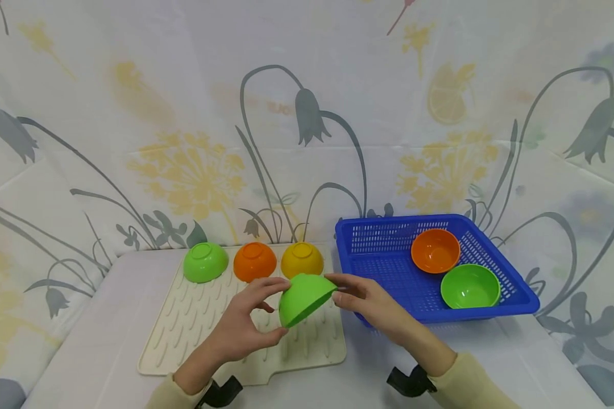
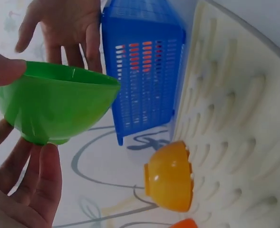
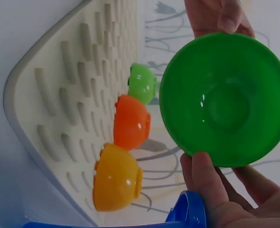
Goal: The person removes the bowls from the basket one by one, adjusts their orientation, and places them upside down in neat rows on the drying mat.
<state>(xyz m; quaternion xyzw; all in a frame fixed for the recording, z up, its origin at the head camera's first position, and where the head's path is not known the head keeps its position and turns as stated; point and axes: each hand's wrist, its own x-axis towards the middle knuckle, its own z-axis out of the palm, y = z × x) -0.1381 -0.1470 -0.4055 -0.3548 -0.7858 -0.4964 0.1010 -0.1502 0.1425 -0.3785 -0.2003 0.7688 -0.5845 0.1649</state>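
Note:
A green bowl (image 1: 307,298) is held tilted above the drying mat, its opening facing down and to the right. My left hand (image 1: 245,324) grips it with the thumb at the rim and the fingers at the base, as the left wrist view shows. At the bowl's right edge, my right hand (image 1: 373,304) pinches the rim between thumb and fingers. The bowl's inside (image 3: 225,102) looks bare in the right wrist view. Upside down along the back of the cream mat (image 1: 184,335) stand another green bowl (image 1: 206,263), an orange bowl (image 1: 254,262) and a yellow bowl (image 1: 302,259).
To the right of the mat sits a blue plastic basket (image 1: 378,267) with perforated walls. Inside it, toward its right, lie an orange bowl (image 1: 435,251) and a green bowl (image 1: 471,287), both opening upward. A patterned cloth (image 1: 307,182) hangs behind the table.

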